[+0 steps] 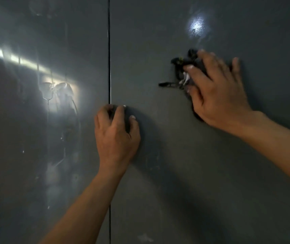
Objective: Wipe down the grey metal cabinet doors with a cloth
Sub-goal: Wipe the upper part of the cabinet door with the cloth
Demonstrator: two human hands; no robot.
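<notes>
Our two bare forearms rise from the lower edge of the frame toward the grey doors. Our left hand (117, 132) sits just right of centre, fingers spread and bent, fingertips pressed against the right door (202, 173) beside the dark vertical seam (109, 59), grasping nothing. Our right hand (218, 90), in the upper right, has its fingers clamped around a dark bunched cloth (184, 67) and holds it flat against that same door; part of the cloth juts out to the left of the fingers (a few pale threads show in it). Across the seam, the left door (35, 138) carries smeared marks and a bright slanting band of reflected light. A small glare spot shines above the cloth.
</notes>
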